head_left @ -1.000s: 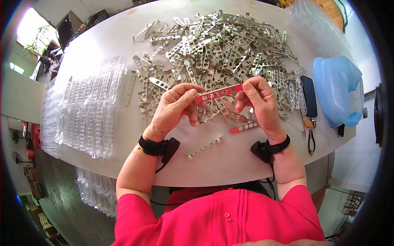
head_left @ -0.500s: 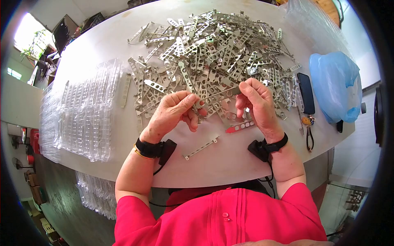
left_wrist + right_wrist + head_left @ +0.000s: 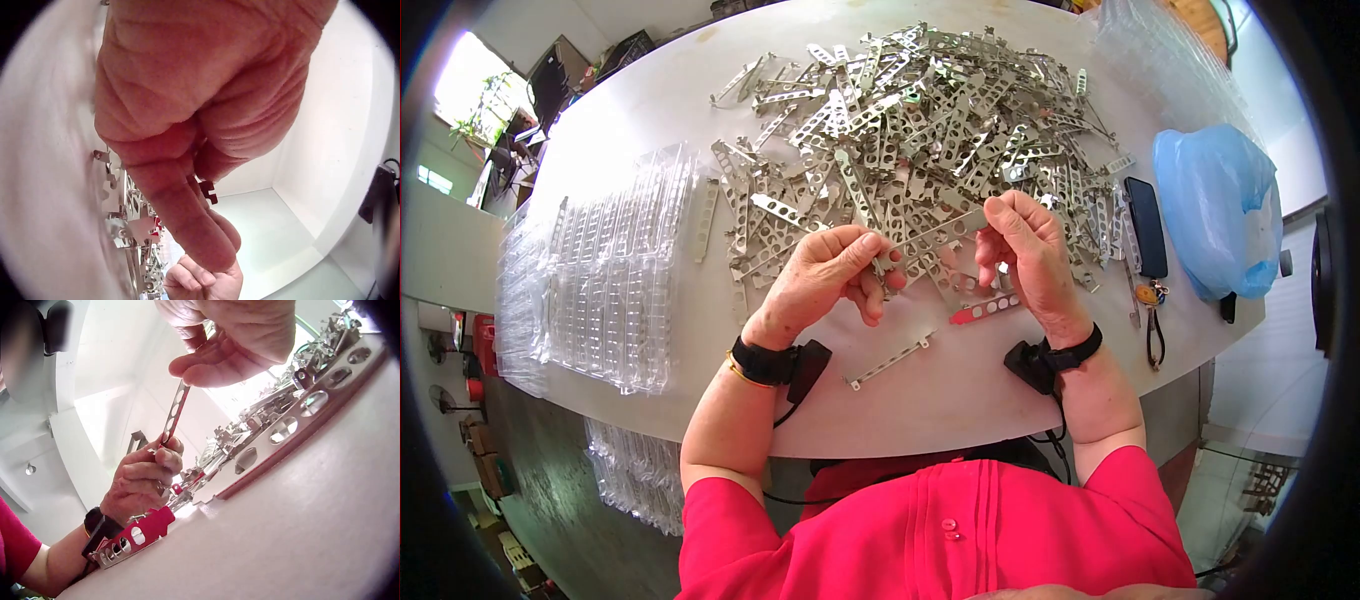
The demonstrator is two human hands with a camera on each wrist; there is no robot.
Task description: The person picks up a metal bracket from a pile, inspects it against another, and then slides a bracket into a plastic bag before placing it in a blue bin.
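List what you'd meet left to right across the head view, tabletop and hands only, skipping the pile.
Clear trays → left hand → held strip → right hand → phone → blue bag. Keys left out: they overlap the phone's span.

room: between loose bracket (image 3: pixel 889 362) and right forearm (image 3: pixel 1099 400) | barrier: metal pile (image 3: pixel 945 120) beyond, depth unclear
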